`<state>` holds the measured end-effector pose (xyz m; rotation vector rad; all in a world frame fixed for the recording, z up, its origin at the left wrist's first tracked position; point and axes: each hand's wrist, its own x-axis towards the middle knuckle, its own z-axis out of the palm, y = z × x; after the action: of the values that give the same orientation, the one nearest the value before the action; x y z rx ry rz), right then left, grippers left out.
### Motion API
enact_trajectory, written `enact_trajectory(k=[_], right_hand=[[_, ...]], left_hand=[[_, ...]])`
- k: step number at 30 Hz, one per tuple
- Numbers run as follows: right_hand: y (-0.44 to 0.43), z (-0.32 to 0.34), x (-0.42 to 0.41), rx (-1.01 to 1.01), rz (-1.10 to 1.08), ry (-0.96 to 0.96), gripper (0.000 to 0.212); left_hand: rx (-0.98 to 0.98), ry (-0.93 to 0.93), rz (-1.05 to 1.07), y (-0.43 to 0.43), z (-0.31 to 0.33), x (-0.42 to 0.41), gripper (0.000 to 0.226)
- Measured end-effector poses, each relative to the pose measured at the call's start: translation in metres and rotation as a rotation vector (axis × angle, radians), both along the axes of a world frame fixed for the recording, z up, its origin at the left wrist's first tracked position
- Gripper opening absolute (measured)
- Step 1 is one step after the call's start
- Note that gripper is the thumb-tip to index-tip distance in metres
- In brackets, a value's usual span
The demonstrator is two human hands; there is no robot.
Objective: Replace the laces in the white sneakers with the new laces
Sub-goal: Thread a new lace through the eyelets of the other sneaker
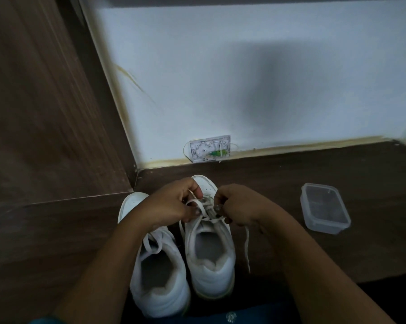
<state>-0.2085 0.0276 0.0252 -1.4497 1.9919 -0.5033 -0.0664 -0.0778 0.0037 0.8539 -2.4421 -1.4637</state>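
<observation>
The left sneaker point(160, 277) and right sneaker point(210, 260) stand side by side, heels nearest. Over the right one, the left hand point(171, 204) and right hand point(235, 206) sit close together, each pinching its lace point(203, 210). Farther right lies a clear box point(323, 208).

Two white sneakers sit side by side on the dark floor point(314, 258), toes twd the wall point(244, 66), heels twd me; left-side sneaker point(160, 274) has its looped lace point(154, 242) lying loose above the opening; right-side sneaker point(209, 265) sits close beside it, its slack lace point(198, 203) lifted btwn my left hand point(171, 204) & right hand point(237, 206), both pinching it; one loose end point(246, 244) trails down the shoe's right side.
</observation>
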Motion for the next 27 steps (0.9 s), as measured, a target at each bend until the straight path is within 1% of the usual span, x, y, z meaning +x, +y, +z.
enact_trajectory(k=[2, 3, 4, 7, 9, 12, 14, 17, 18, 19, 22, 23, 25, 27], right_hand=[[0.002, 0.001, -0.002, -0.036, -0.034, -0.064, 0.008], [0.004, 0.002, -0.003, -0.051, -0.044, -0.086, 0.006], [0.005, 0.003, -0.005, -0.052, -0.038, -0.082, 0.008], [0.007, 0.006, -0.007, -0.019, 0.020, 0.027, 0.008], [0.008, 0.006, -0.007, -0.028, 0.032, 0.049, 0.008], [0.010, 0.006, -0.006, -0.059, 0.073, 0.024, 0.010], [0.010, 0.006, -0.004, -0.013, 0.102, -0.043, 0.011], [0.010, 0.008, -0.004, 0.031, 0.136, -0.060, 0.011], [0.010, 0.010, -0.005, 0.026, 0.138, -0.082, 0.010], [0.010, 0.012, -0.005, 0.031, 0.136, -0.104, 0.010], [0.009, 0.010, -0.009, 0.082, 0.146, -0.075, 0.016], [0.009, 0.010, -0.009, 0.093, 0.116, -0.096, 0.015], [0.008, 0.007, -0.011, 0.112, 0.044, -0.143, 0.002], [0.007, 0.004, -0.011, 0.109, 0.005, -0.158, 0.015]], left_hand=[[-0.064, -0.026, -0.037, 0.002, 0.005, 0.000, 0.026], [-0.101, -0.050, -0.068, 0.003, 0.009, 0.001, 0.026], [-0.145, -0.080, -0.088, 0.004, 0.014, 0.001, 0.029], [-0.317, -0.147, -0.089, 0.004, 0.022, 0.002, 0.030], [-0.332, -0.130, -0.079, 0.004, 0.023, 0.003, 0.031], [-0.354, -0.202, -0.037, 0.002, 0.019, 0.003, 0.038], [-0.268, -0.225, 0.027, 0.006, 0.017, 0.002, 0.047], [0.109, -0.137, 0.162, 0.014, 0.013, -0.002, 0.037], [0.192, -0.105, 0.187, 0.016, 0.015, -0.003, 0.034], [0.244, -0.080, 0.209, 0.016, 0.016, -0.004, 0.030], [0.344, -0.034, 0.233, 0.016, 0.022, -0.004, 0.023], [0.380, -0.014, 0.238, 0.015, 0.022, -0.004, 0.024], [0.448, 0.043, 0.247, 0.015, 0.023, -0.004, 0.034], [0.462, 0.079, 0.252, 0.015, 0.022, -0.003, 0.043]])
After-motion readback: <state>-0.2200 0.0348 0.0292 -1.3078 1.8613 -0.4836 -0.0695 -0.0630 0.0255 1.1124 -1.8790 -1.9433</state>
